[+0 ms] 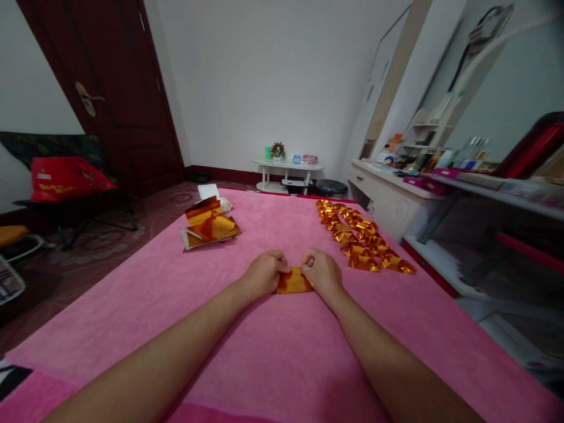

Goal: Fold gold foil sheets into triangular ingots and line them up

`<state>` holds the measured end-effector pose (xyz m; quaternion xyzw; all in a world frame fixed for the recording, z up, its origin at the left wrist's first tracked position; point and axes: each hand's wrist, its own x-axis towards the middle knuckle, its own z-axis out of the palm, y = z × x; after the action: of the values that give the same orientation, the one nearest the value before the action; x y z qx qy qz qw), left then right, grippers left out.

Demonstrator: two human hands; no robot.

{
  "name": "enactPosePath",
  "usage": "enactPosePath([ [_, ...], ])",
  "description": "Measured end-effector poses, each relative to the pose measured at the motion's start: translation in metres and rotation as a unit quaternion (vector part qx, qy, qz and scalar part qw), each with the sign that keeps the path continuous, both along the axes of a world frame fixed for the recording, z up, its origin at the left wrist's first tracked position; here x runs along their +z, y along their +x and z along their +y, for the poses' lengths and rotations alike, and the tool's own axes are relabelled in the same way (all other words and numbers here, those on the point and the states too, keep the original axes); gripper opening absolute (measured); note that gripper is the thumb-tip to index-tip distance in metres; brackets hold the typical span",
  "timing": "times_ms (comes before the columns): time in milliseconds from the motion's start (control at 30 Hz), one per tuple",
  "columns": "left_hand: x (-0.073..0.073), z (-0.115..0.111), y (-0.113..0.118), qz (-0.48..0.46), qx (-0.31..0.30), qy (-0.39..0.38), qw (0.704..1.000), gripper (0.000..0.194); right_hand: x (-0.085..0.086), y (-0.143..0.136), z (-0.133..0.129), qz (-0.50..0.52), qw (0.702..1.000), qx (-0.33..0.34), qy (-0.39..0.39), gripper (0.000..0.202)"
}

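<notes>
Left hand (264,274) and right hand (324,274), grips pinching opposite ends, hold gold foil (294,282) (presumably to keep it flat), twisted pieces (363,259) aside at two o'clock.

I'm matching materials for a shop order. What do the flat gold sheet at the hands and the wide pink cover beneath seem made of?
Flat gold rectangular sheet: probably metallic foil or coated film, glossy, judging by its bright amber reflections.
Wide pink cover: likely soft-pile fabric, matte, given its faintly mottled, brushed surface; exact fibre unclear.
</notes>
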<state>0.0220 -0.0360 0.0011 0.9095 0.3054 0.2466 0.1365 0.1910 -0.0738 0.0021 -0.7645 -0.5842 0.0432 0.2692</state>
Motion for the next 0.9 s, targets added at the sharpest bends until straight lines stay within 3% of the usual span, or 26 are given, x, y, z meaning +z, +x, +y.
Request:
enactPosePath([
  [200,-0.006,0.008,0.005,-0.068,0.071,-0.094,0.991,0.025,0.002,-0.001,-0.001,-0.003,1.0,0.0,0.002,0.007],
  [333,-0.014,0.018,0.003,-0.119,0.029,-0.146,0.982,0.016,0.002,-0.002,-0.002,-0.013,1.0,0.002,0.003,0.007],
  [467,-0.014,0.021,0.0,-0.121,0.017,-0.2,0.972,0.013,0.001,-0.004,-0.004,-0.045,0.999,0.012,0.006,0.009],
  [600,-0.011,0.017,-0.002,-0.099,0.005,-0.183,0.978,0.016,0.004,-0.006,-0.009,-0.119,0.992,0.031,0.011,0.009],
  [767,-0.013,0.012,-0.002,-0.053,0.043,-0.113,0.991,0.018,0.012,-0.021,-0.02,-0.252,0.961,0.103,0.047,0.014],
  [900,-0.014,0.012,0.0,-0.034,0.055,-0.078,0.995,0.015,0.011,-0.048,-0.033,-0.242,0.958,0.154,0.026,0.033],
])
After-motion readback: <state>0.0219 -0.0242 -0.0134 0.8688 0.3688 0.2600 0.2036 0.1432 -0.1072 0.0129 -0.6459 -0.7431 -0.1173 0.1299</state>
